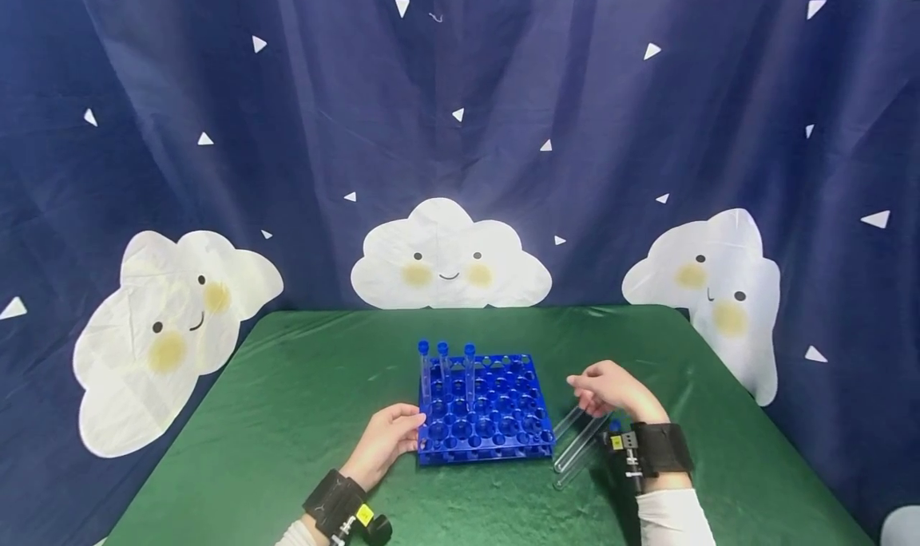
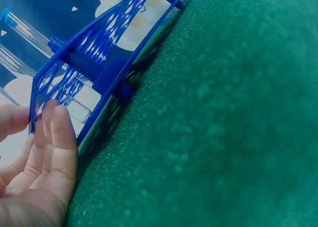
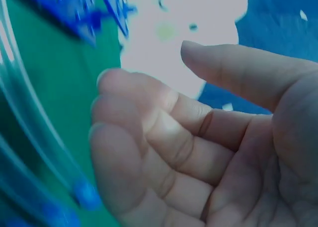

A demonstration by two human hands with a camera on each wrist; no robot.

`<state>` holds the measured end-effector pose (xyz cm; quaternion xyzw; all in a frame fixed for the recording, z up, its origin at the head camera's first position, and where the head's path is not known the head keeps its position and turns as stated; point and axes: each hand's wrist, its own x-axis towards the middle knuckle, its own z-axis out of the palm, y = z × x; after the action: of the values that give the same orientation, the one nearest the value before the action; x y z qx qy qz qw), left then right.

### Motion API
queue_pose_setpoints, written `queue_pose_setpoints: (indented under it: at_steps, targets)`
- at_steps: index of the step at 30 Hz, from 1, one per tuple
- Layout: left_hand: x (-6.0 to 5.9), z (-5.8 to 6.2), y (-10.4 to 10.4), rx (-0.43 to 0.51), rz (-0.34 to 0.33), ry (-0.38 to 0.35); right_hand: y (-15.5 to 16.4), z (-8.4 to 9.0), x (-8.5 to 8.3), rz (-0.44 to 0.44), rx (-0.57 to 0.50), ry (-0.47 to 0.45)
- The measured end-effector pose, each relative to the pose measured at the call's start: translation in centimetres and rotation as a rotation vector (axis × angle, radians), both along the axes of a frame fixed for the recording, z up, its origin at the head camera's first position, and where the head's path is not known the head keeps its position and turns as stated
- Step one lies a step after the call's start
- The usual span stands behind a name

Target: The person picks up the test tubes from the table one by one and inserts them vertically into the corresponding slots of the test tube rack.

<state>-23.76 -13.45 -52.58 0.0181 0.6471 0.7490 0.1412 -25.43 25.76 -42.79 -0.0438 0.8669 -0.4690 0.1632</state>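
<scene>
Resting straight and relaxed, the fingers (image 2: 54, 132) of the left hand (image 1: 388, 442) press lightly against the near left corner of the blue tube rack (image 1: 483, 409), steadying it without curling round anything. The right hand (image 1: 611, 390) hovers with its fingers (image 3: 144, 152) loosely curled and its thumb apart, over the far ends of the loose test tubes (image 1: 578, 442), which lie side by side on the green bench (image 1: 287, 418) just to the right of the rack; I cannot tell whether the fingertips touch them, and nothing is pinched. Three capped tubes (image 1: 446, 370) stand upright in the rack's back row toward the left, the other holes being open. The loose tubes look clear, thin-walled and light, with blue caps at the near ends; being round and smooth they will likely roll and slip, and if glass they could crack under a hard squeeze. A gentle pinch across the barrel near the capped end would seem the surest hold. The rack looks like stiff, light plastic that could slide on the cloth. Behind hangs a dark blue curtain (image 1: 216, 131) printed with smiling clouds.
</scene>
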Motion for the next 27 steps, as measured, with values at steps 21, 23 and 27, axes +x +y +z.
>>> queue_pose_setpoints:
  at_steps: [21,23,27]
  targets:
    - [0.1,-0.2,0.0,0.003,0.011,-0.004,4.3,-3.6,3.5,-0.222,0.293,-0.026]
    - [0.0,-0.2,0.0,0.001,0.009,-0.004,4.2,-4.0,3.7,-0.226,0.296,-0.019]
    - [0.0,-0.2,0.0,-0.004,0.006,-0.008,4.1,-4.4,3.8,-0.235,0.287,-0.026]
